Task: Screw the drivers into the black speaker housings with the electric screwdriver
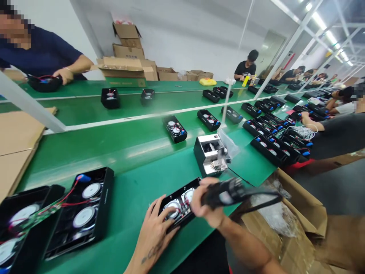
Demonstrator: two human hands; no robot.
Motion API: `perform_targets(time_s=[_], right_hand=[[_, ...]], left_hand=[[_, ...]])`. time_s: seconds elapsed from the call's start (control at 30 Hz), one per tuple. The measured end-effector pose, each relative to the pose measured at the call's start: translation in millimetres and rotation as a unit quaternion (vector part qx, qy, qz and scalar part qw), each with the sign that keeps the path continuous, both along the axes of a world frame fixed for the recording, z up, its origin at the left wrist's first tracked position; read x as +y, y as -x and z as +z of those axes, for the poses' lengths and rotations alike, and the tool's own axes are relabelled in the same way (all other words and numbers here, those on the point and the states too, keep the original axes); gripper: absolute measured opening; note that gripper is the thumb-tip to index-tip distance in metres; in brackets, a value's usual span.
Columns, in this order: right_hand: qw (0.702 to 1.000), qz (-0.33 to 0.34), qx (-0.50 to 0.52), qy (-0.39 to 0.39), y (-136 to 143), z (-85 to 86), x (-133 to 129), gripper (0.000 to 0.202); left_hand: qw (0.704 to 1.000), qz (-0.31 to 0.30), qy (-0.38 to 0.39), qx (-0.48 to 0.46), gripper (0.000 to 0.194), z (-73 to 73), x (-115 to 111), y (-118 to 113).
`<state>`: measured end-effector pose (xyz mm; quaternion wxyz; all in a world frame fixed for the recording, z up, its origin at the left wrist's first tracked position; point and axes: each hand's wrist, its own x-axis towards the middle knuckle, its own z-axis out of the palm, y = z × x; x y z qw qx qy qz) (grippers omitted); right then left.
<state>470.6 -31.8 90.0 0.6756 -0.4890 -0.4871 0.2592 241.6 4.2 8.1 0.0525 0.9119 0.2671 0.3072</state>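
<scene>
A black speaker housing (186, 220) lies at an angle on the green bench in front of me, with two round speakers (174, 208) inside it. My left hand (156, 224) grips its near left end, fingers over the rim and the thumb along the near side. In my right hand (209, 205) is a black electric screwdriver (225, 193), its cable trailing off to the right. The hand and tool are somewhat blurred and cover the housing's right end. Whether the screwdriver's tip touches a screw is hidden. Just beyond stands a small screw feeder (210, 154).
Open speaker housings (82, 213) with red wires lie at left. Others (175, 129) sit on the conveyor (114, 140) beyond, and several are stacked at right. Below the bench's right edge is an open carton (306, 213) with plastic wrap. Co-workers sit across and at right.
</scene>
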Motion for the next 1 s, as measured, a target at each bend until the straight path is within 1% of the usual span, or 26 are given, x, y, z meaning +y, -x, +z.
perform_targets(time_s=[0.03,0.1,0.17,0.23,0.33,0.4,0.47,0.5,0.53,0.6,0.67,0.73,0.83,0.9,1.0], right_hand=[[0.999,-0.030,0.017,-0.026,-20,8.3,7,0.047],[0.990,-0.113,0.039,-0.072,-59,22.9,24,0.041],[0.978,-0.191,0.032,-0.084,-91,31.1,43,0.040],[0.974,-0.215,0.012,-0.069,-110,32.0,59,0.039],[0.981,-0.194,-0.003,-0.024,-117,27.6,69,0.036],[0.988,-0.155,-0.008,0.018,-115,26.4,64,0.036],[0.995,-0.090,0.010,0.051,-108,27.1,52,0.038],[0.997,-0.052,0.032,0.055,-102,27.5,44,0.039],[0.997,-0.015,0.062,0.048,-95,27.4,35,0.038],[0.990,0.043,0.133,0.006,-77,25.5,16,0.036],[0.979,0.082,0.181,-0.045,-56,20.7,1,0.032],[0.972,0.106,0.192,-0.079,-34,14.1,-8,0.029],[0.974,0.119,0.173,-0.083,-11,3.8,-9,0.031],[0.977,0.121,0.159,-0.070,-3,-1.4,-6,0.032],[0.980,0.119,0.147,-0.057,0,-6.0,-2,0.032]], left_hand=[[1.000,0.000,0.002,0.000,0.009,1.7,0,5],[1.000,0.008,-0.004,0.002,0.009,7.2,-3,14],[1.000,0.012,-0.021,0.013,0.007,14.4,-6,14],[0.999,0.012,-0.031,0.026,0.012,21.1,-9,6],[0.998,0.019,-0.028,0.052,0.027,25.5,-13,-16],[0.997,0.022,-0.022,0.074,0.031,25.0,-15,-28],[0.996,0.022,-0.019,0.089,0.028,24.0,-17,-36],[0.995,0.025,-0.017,0.094,0.024,23.7,-17,-38],[0.995,0.030,-0.016,0.096,0.019,23.8,-18,-40],[0.995,0.037,-0.013,0.097,0.011,24.8,-19,-41],[0.995,0.036,-0.006,0.097,0.010,26.2,-20,-42],[0.995,0.033,0.001,0.095,0.011,27.2,-20,-42],[0.995,0.031,0.002,0.092,0.011,27.7,-19,-43],[0.995,0.029,0.003,0.092,0.009,28.0,-19,-43],[0.996,0.024,0.009,0.091,0.007,29.1,-19,-42]])
